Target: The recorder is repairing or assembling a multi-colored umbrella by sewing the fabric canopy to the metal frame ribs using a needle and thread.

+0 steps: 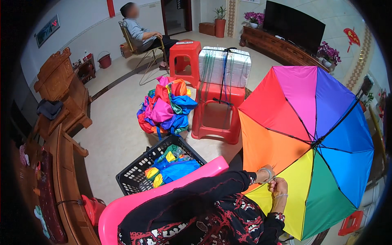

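Note:
An open rainbow umbrella stands on the right with its ribs and dark shaft facing me. At its near rim, where the orange and yellow panels meet, my two hands come together. My left hand, a silver band at its wrist, is closed on the umbrella's edge, its fingertips partly hidden. Just beside it my right hand, wearing a thin bracelet, has its fingers pinched together near the rim. Whatever is between those fingers is too small to make out.
A black crate holds colourful folded fabric. Behind it sits a heap of bright fabric. Red stools carry a silver box draped with dark threads. A pink chair is beside me. A person sits farther back.

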`<state>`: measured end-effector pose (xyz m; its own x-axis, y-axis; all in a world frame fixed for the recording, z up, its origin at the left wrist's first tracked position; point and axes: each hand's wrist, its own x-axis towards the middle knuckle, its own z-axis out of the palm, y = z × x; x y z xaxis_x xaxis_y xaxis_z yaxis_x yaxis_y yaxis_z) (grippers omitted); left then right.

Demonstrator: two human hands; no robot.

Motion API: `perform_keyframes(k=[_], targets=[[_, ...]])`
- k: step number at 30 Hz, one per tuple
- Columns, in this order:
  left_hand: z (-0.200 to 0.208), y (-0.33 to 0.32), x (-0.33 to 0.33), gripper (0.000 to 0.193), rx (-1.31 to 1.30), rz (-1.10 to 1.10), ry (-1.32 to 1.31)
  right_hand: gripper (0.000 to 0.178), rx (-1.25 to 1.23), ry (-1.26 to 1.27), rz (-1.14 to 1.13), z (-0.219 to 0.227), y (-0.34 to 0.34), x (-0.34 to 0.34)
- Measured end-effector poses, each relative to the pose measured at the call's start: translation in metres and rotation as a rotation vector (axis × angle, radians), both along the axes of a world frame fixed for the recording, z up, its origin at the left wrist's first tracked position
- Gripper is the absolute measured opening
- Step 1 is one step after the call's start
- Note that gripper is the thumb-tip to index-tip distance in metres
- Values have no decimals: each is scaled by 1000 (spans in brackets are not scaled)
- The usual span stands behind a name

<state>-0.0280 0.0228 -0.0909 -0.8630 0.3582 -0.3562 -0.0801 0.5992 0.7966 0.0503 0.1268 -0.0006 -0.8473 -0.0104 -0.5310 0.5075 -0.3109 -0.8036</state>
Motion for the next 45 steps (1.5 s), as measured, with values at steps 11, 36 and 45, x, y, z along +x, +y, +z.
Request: perform_keyframes(k=[11, 36, 45], targets=[[36, 4, 26, 17, 37, 161, -97, 10, 35, -1, -56, 6, 3, 12], [49, -25, 25, 14, 585, 438, -327, 8, -101, 736, -591, 91, 33, 30], [107, -33, 31, 14, 262, 263, -300, 9, 106, 898, -733, 117, 46, 44]])
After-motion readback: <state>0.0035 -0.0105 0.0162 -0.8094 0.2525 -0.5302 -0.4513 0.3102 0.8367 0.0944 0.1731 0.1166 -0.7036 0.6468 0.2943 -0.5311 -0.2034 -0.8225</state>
